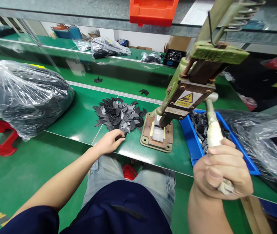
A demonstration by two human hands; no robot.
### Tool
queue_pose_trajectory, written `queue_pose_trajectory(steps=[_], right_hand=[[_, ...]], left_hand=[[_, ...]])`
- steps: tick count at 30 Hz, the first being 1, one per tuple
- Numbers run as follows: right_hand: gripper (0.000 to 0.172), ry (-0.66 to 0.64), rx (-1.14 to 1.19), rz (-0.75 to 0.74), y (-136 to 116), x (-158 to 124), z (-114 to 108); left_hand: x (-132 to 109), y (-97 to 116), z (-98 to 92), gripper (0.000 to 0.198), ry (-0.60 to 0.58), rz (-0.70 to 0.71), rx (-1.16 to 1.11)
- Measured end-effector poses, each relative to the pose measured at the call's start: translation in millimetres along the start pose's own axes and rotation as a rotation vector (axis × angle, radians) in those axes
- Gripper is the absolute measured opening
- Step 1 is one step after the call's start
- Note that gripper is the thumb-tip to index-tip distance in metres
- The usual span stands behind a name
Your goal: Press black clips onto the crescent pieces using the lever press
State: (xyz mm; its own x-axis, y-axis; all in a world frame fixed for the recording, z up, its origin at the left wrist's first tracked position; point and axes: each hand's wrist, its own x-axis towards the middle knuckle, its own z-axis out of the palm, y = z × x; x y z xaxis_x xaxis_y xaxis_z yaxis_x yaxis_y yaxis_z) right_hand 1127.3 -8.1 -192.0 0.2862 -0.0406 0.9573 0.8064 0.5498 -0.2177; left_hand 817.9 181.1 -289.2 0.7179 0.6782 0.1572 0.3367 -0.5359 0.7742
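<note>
My right hand [223,169] is wrapped round the taped lever handle [213,126] of a green hand press [179,91]. The press stands on the bench, its ram down close over a small pale fixture [158,134] on the base plate [146,135]. At the near side of a pile of dark grey, curved flat plastic pieces [119,113], my left hand [111,142] rests with fingers curled toward the thumb. Something dark shows between those fingers, too small to make out.
A blue bin [189,143] of small black parts sits right of the press, beside a clear plastic bag [270,136]. A large filled bag [28,94] lies at left. Two loose black pieces [143,92] [98,79] lie farther back. An orange bin [153,11] hangs above.
</note>
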Motion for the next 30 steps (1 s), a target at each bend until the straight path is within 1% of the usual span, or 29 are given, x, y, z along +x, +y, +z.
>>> queue_pose_trajectory(steps=[2,4,6,10,13,15,17,19,23,25,27,28,30], right_hand=[[0.050,-0.019,-0.011,0.021,-2,0,-1],[0.047,-0.044,-0.010,0.018,-4,1,-1],[0.046,-0.051,-0.005,0.007,-5,1,0],[0.044,-0.052,-0.009,0.009,-8,2,0],[0.039,-0.099,-0.030,0.021,-12,3,-1],[0.035,-0.128,-0.045,0.033,-15,5,-2],[0.033,-0.136,-0.051,0.046,-16,5,-3],[0.033,-0.148,-0.056,0.049,-17,6,-5],[0.029,-0.185,-0.070,0.054,-17,5,-8],[0.027,-0.193,-0.078,0.070,-18,5,-9],[0.027,-0.200,-0.078,0.080,-19,5,-9],[0.027,-0.207,-0.076,0.081,-20,6,-9],[0.027,-0.221,-0.068,0.075,-20,6,-10]], left_hand=[[2,-1,1.4,0.017,0.049,-0.063,-0.104],[3,2,4.9,0.029,0.079,-0.149,-0.260],[3,6,9.1,0.041,0.079,-0.212,-0.347],[6,12,16.3,0.052,-0.035,-0.266,-0.394],[14,18,21.8,0.064,-0.085,-0.250,-0.579],[21,24,26.6,0.069,-0.116,-0.245,-0.735],[30,30,32.4,0.068,-0.152,-0.266,-0.873],[39,37,38.6,0.064,-0.156,-0.308,-0.969],[57,46,49.8,0.055,-0.064,-0.370,-0.991],[63,49,54.1,0.056,-0.064,-0.372,-1.014],[69,52,57.7,0.051,-0.082,-0.367,-1.107],[71,53,59.4,0.047,-0.064,-0.364,-1.159],[77,56,62.9,0.042,0.009,-0.365,-1.203]])
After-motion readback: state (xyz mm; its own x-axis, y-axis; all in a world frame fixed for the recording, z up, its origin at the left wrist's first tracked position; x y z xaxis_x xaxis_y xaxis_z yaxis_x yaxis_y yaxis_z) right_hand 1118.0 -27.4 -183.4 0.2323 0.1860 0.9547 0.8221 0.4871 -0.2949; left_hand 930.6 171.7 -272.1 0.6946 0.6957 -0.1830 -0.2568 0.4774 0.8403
